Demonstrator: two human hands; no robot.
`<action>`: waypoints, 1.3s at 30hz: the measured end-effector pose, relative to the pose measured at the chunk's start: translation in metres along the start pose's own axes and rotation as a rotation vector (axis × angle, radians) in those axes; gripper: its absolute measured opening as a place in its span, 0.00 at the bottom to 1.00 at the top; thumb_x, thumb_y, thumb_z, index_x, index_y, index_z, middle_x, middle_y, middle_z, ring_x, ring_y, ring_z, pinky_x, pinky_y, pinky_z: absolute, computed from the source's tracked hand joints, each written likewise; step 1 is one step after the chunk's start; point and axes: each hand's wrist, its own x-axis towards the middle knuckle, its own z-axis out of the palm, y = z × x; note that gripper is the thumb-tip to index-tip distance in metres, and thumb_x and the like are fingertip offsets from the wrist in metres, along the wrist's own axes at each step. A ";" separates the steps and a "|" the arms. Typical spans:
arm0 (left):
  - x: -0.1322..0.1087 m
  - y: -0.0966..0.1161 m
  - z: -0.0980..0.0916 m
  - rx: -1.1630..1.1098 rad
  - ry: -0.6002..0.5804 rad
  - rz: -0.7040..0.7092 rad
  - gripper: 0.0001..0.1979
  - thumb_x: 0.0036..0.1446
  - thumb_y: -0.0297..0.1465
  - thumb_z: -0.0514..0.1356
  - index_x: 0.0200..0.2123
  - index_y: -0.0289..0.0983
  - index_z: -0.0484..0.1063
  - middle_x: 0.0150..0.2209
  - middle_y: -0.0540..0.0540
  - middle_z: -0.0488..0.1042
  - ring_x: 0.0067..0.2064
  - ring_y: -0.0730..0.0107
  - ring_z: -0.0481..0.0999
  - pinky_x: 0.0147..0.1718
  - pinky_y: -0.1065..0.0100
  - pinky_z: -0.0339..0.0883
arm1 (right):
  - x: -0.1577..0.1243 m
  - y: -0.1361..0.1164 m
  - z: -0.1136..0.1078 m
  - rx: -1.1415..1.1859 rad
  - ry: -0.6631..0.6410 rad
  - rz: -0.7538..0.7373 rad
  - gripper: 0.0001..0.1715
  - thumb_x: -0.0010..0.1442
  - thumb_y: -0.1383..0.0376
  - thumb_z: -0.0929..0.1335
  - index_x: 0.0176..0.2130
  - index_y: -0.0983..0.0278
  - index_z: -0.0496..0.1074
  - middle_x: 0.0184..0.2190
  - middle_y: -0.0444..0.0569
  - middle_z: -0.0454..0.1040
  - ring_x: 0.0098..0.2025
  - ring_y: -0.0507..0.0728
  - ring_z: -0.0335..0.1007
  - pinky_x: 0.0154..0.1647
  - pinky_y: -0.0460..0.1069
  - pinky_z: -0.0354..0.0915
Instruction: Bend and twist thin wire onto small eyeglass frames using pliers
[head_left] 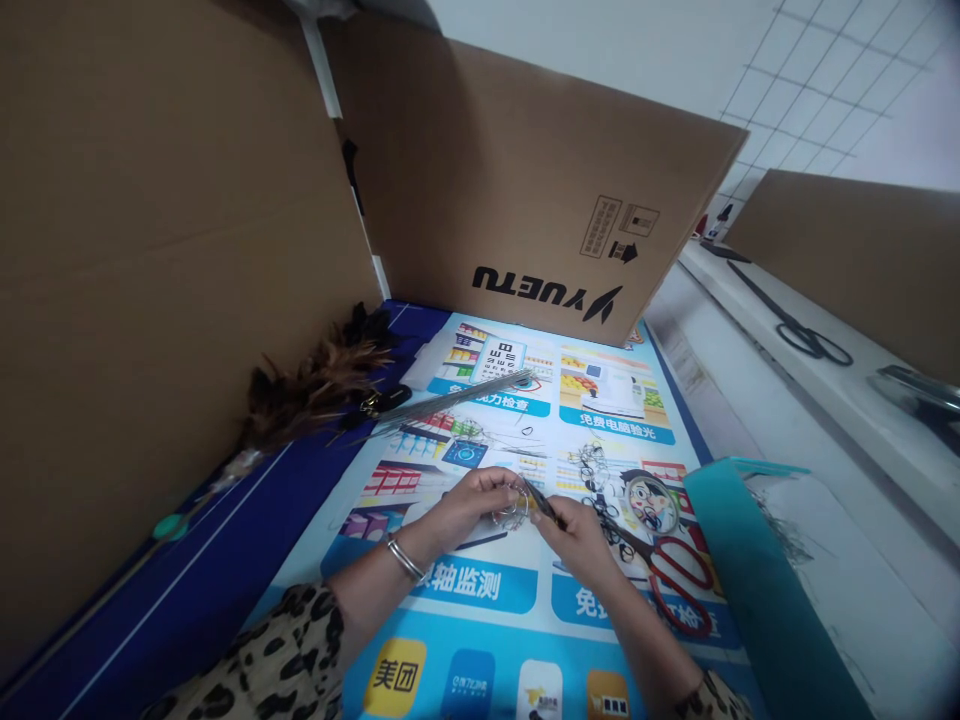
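Note:
Over the middle of the printed mat, my left hand [486, 500] is closed on a small loop of thin silvery wire [511, 514]. My right hand [576, 535] grips a pair of dark-jawed pliers [541, 503], mostly covered by the fingers. The jaws meet the wire loop beside my left fingertips. Just right of my right hand lie red-handled scissors [681, 585], blades toward the hand. Small dark and silvery wire pieces [596, 470] are scattered beyond that hand. Farther off, a bundle of straight wires [465, 393] lies slanting across the mat.
Cardboard panels [540, 180] rise at the back and left. Brown feathers [315, 385] lean along the left side. A teal box [757, 590] with wire scraps stands at right. Beyond it, black scissors [802, 335] lie on a white ledge [750, 300].

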 end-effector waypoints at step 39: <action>0.002 -0.006 -0.003 0.782 0.195 0.286 0.04 0.50 0.28 0.56 0.27 0.34 0.71 0.25 0.50 0.66 0.26 0.74 0.63 0.26 0.74 0.56 | -0.005 0.002 0.000 -0.488 0.063 -0.078 0.09 0.58 0.64 0.59 0.33 0.64 0.66 0.29 0.47 0.67 0.31 0.51 0.62 0.26 0.43 0.51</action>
